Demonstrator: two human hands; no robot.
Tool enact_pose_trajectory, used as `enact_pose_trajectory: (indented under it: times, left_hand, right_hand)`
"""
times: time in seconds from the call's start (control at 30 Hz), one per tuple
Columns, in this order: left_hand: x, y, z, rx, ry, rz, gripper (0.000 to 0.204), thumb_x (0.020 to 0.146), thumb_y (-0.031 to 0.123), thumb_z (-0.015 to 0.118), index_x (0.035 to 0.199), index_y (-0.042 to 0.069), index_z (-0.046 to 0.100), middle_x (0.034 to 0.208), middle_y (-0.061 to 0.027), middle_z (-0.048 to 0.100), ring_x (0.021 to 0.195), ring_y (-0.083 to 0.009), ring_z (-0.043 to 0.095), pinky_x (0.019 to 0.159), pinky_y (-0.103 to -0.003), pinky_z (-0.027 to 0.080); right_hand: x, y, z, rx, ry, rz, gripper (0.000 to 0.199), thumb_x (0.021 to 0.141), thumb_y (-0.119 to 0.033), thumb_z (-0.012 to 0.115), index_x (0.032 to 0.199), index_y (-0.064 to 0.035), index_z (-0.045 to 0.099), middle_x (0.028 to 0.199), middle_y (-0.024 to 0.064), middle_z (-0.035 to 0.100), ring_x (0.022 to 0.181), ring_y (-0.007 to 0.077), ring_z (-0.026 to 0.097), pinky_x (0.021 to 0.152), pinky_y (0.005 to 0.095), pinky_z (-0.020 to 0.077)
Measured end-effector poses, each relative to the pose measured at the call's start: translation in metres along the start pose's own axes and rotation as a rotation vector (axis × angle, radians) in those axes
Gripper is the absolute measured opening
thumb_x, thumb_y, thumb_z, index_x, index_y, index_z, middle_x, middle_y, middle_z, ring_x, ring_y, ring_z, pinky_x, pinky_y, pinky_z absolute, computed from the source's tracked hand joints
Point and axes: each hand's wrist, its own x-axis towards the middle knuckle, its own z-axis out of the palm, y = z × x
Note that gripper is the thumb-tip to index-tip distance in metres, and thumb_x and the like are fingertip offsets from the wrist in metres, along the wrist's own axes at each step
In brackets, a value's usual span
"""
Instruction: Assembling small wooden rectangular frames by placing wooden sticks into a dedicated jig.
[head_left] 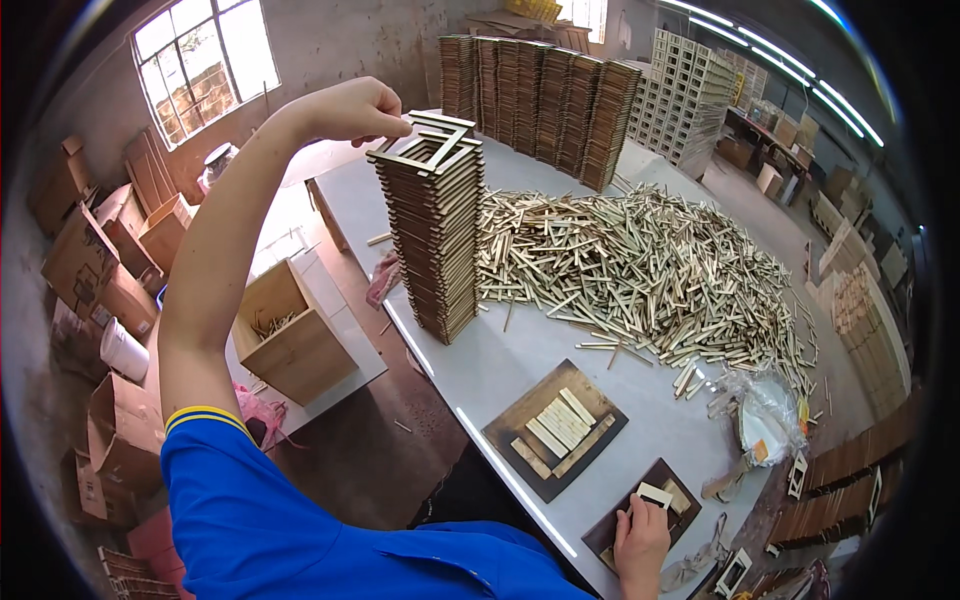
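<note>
My left hand (362, 112) is raised over a tall stack of wooden frames (432, 240). Its fingers are closed at the corner of a pale wooden frame (445, 124), which lies askew on the stack top. Low at the right, my right hand (641, 538) has its fingers curled at the edge of a small pale wooden frame (655, 494) on a dark board (611, 531). Beyond it, another dark board (548, 485) carries a row of pale wooden slats (560, 425) with strips along two sides.
A large heap of loose wooden sticks (640, 265) covers the middle of the grey table (470, 365). Stacked brown frames (540, 110) stand behind it. A clear plastic bag (765, 415) sits at the right. A wooden box (295, 335) holding sticks stands at the left.
</note>
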Motion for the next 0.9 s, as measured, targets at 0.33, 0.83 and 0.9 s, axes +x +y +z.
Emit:
enact_pose_trajectory:
  times: [0.33, 0.83, 0.9]
  left_hand:
    - [0.005, 0.013, 0.005, -0.013, -0.050, -0.021, 0.025, 0.090, 0.021, 0.068, 0.071, 0.005, 0.064, 0.063, -0.0011, 0.057, 0.054, -0.0103, 0.052, 0.053, -0.025, 0.044]
    - [0.005, -0.001, 0.005, 0.050, -0.068, -0.056, 0.030, 0.093, 0.028, 0.068, 0.076, 0.003, 0.067, 0.066, -0.0023, 0.058, 0.057, -0.0112, 0.053, 0.055, -0.027, 0.047]
    - [0.007, 0.006, 0.006, 0.052, -0.053, -0.074, 0.030, 0.096, 0.028, 0.068, 0.077, 0.005, 0.067, 0.066, 0.0000, 0.058, 0.058, -0.0094, 0.052, 0.054, -0.025, 0.045]
  right_hand:
    - [0.014, -0.006, -0.007, -0.026, -0.032, -0.019, 0.033, 0.085, -0.002, 0.073, 0.117, -0.0018, 0.068, 0.100, 0.0128, 0.066, 0.085, 0.0310, 0.062, 0.077, 0.0396, 0.0528]
    - [0.032, -0.006, -0.009, -0.020, -0.035, -0.145, 0.029, 0.083, -0.004, 0.074, 0.111, -0.0040, 0.069, 0.099, 0.0119, 0.066, 0.084, 0.0311, 0.062, 0.075, 0.0394, 0.0526]
    - [0.035, -0.007, -0.010, -0.034, -0.041, -0.161, 0.029, 0.082, -0.005, 0.074, 0.111, -0.0048, 0.069, 0.100, 0.0117, 0.066, 0.085, 0.0311, 0.063, 0.075, 0.0397, 0.0527]
